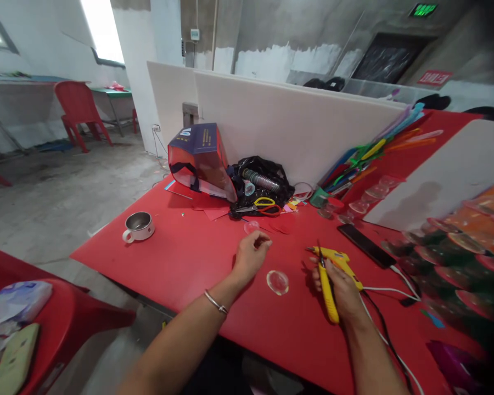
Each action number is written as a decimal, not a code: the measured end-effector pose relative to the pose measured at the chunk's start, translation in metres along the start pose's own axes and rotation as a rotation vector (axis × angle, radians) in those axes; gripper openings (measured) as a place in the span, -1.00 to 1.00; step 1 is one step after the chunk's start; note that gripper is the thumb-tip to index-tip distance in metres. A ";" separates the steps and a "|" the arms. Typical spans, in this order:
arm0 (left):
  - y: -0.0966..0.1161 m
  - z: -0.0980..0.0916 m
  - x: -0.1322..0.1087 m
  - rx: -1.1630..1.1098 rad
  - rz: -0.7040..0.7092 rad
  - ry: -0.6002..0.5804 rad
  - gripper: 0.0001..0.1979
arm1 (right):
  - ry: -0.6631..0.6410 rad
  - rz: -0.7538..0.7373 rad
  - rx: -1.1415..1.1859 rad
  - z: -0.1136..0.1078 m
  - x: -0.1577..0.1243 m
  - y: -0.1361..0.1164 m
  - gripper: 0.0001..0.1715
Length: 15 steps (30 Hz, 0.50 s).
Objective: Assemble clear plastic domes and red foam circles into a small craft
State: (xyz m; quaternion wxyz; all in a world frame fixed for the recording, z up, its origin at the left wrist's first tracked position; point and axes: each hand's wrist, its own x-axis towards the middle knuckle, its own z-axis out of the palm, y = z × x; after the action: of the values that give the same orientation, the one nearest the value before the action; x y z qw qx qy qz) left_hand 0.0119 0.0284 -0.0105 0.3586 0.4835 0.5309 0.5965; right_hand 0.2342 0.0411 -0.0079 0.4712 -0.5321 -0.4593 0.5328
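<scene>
My right hand (pixel 342 288) is closed around a pair of yellow-handled pliers (pixel 327 291), whose narrow dark tip points up and away from me. Just behind that hand lies a yellow hot glue gun (pixel 341 258) with a cord. Over the middle of the red table (pixel 189 280), my left hand (pixel 252 253) has its fingers curled in; whatever they may pinch is too small to make out. A clear round plastic disc (pixel 277 282) lies flat between my hands. Another clear, pinkish round piece (pixel 251 226) sits just beyond my left fingers.
A metal cup (pixel 139 225) stands at the left. Scissors (pixel 258 208) lie by a black plastic bag (pixel 267 170), beside a blue and red bag (pixel 201 159). On the right are a phone (pixel 366 245), white cable (pixel 389 289) and stacked clear domed containers (pixel 448 258).
</scene>
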 end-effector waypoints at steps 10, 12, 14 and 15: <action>0.019 -0.009 -0.007 0.014 0.126 -0.044 -0.64 | -0.028 0.006 0.008 -0.006 0.002 0.003 -0.34; 0.021 -0.010 -0.008 0.002 0.118 -0.106 -0.67 | -0.032 0.005 0.015 -0.007 0.003 0.004 -0.33; 0.022 -0.011 -0.010 0.003 0.099 -0.175 -0.68 | -0.035 0.003 0.021 -0.008 0.004 0.004 -0.32; 0.022 -0.011 -0.011 0.011 0.093 -0.204 -0.68 | -0.035 0.002 0.022 -0.008 0.004 0.004 -0.31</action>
State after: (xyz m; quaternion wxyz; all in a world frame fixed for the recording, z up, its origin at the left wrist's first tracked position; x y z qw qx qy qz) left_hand 0.0064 0.0114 0.0093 0.3801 0.5679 0.4718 0.5572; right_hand 0.2426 0.0441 -0.0127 0.4683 -0.5178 -0.4612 0.5476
